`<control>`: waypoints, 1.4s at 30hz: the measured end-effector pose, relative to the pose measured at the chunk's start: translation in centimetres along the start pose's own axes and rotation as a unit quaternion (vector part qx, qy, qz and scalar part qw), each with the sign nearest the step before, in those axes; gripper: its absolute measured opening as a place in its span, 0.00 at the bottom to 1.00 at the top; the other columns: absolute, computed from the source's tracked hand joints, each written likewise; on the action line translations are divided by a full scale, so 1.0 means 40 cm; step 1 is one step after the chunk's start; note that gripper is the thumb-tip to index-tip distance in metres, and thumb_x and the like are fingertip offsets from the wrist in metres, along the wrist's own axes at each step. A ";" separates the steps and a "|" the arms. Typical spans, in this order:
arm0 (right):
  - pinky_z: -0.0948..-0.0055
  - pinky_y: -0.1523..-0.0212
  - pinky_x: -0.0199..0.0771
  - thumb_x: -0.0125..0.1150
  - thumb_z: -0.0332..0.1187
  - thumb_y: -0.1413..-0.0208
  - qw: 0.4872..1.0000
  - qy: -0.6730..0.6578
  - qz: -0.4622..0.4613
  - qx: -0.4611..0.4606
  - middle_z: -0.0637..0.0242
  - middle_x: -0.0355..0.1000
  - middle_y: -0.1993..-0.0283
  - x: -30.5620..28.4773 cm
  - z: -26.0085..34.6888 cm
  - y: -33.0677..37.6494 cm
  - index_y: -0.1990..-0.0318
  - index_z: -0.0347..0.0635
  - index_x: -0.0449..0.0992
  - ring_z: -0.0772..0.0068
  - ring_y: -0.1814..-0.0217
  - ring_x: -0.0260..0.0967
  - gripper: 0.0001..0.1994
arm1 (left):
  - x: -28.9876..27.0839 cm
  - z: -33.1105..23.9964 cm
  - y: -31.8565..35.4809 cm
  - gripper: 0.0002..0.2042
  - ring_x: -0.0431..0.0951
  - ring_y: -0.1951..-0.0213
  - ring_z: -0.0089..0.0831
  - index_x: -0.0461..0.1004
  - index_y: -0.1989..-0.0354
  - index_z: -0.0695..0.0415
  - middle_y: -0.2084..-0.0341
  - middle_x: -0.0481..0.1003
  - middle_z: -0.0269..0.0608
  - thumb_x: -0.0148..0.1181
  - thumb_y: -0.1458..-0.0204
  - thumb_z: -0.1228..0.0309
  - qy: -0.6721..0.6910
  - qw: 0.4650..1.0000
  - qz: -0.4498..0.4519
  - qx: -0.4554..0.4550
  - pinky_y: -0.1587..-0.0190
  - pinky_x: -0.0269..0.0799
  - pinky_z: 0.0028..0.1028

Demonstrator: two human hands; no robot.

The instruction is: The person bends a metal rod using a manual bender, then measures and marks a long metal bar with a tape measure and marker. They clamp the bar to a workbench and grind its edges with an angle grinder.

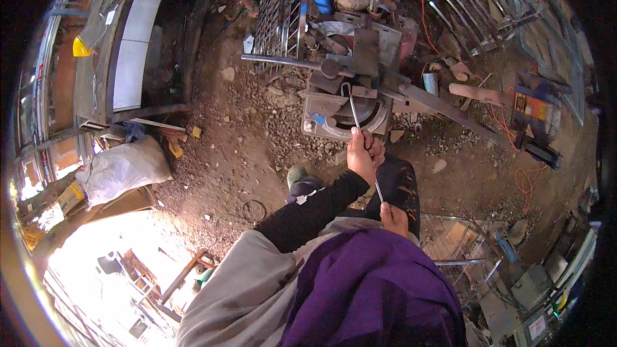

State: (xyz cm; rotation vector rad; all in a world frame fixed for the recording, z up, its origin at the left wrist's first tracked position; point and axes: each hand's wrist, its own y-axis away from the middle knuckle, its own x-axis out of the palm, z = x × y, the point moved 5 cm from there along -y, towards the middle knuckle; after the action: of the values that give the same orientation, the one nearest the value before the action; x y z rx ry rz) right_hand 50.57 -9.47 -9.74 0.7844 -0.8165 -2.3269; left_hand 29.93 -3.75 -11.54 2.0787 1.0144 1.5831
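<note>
Both my hands are on one thin metal rod (355, 110), whose far end is bent back into a narrow hook. My left hand (364, 155), below a black sleeve, is closed round the rod's middle. Closer to my body, my right hand (394, 220) grips its near end; part of that hand is hidden by the purple cloth. The hooked end is over a heavy metal machine (328, 106) with a curved plate, and I cannot tell whether it touches. A long bar handle (279, 60) sticks out to the left from the machine.
A flat steel bar (450, 112) runs right from the machine. Orange cord (527, 180) lies on the dirt floor near a dark power tool (538, 152). A stuffed white sack (125, 168) is at left; metal grilles (279, 13) stand behind. My shoe (302, 186) is on gravel.
</note>
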 end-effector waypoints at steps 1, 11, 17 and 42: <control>0.60 0.74 0.54 0.54 0.54 0.35 1.000 0.006 -0.009 0.002 0.60 0.56 0.81 -0.003 -0.005 -0.001 0.73 0.31 0.70 0.66 0.77 0.51 0.29 | 0.002 0.001 -0.001 0.25 0.49 0.82 0.23 0.56 0.74 0.48 0.84 0.50 0.27 0.41 0.33 0.42 0.002 1.000 -0.007 0.001 0.80 0.46 0.26; 0.57 0.73 0.55 0.51 0.55 0.34 0.997 0.060 0.003 -0.040 0.55 0.58 0.80 -0.034 -0.031 -0.036 0.73 0.32 0.69 0.61 0.77 0.52 0.29 | 0.010 0.013 -0.007 0.23 0.50 0.82 0.22 0.56 0.74 0.48 0.84 0.50 0.27 0.42 0.32 0.44 0.035 0.999 -0.016 0.020 0.82 0.46 0.26; 0.57 0.73 0.55 0.51 0.55 0.34 0.996 0.079 0.022 -0.017 0.55 0.57 0.80 -0.053 0.004 -0.034 0.72 0.32 0.68 0.61 0.77 0.52 0.29 | 0.014 0.014 -0.005 0.22 0.50 0.82 0.22 0.57 0.72 0.48 0.84 0.50 0.28 0.40 0.31 0.45 0.043 0.998 -0.008 0.046 0.82 0.45 0.26; 0.63 0.76 0.53 0.51 0.50 0.32 0.995 0.045 0.091 -0.017 0.67 0.59 0.82 -0.050 -0.004 -0.034 0.77 0.37 0.67 0.73 0.79 0.55 0.26 | 0.002 0.019 -0.007 0.24 0.49 0.84 0.23 0.58 0.73 0.49 0.85 0.52 0.30 0.39 0.32 0.43 0.029 0.999 -0.027 0.035 0.82 0.46 0.26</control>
State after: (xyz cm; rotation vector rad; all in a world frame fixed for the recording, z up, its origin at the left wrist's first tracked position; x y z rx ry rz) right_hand 51.63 -7.31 -10.09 0.7621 -0.7726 -2.1234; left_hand 30.57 -3.37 -11.91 2.0431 1.1520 1.6118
